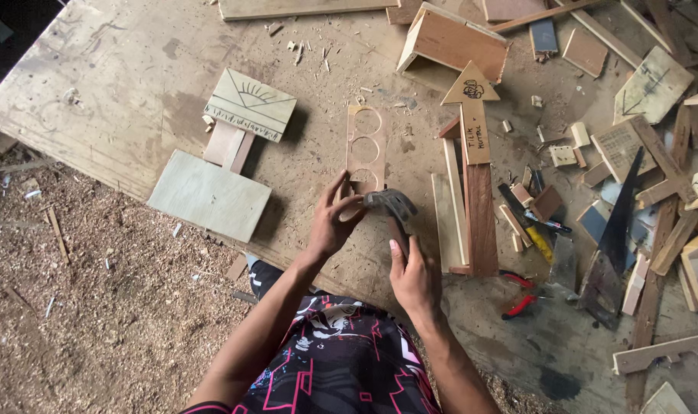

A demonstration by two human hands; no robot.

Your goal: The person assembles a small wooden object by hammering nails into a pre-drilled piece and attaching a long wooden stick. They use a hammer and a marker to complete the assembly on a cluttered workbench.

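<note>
Close to the near edge of the worn plywood surface (119, 84), the right hand (415, 277) has its fingers wrapped round the handle of a dark metal claw hammer (391, 204), head poised just over the near end of a thin wooden strip cut with three round holes (364, 157). The left hand (335, 221) pinches that end, fingers closed on the strip beside the hammer head. To my eye, short, light taps would suit so thin a piece, with the fingertips kept off the striking spot. Further toward the far edge lies an arrow-shaped wooden sign (471, 115), then an open wooden box (452, 40).
</note>
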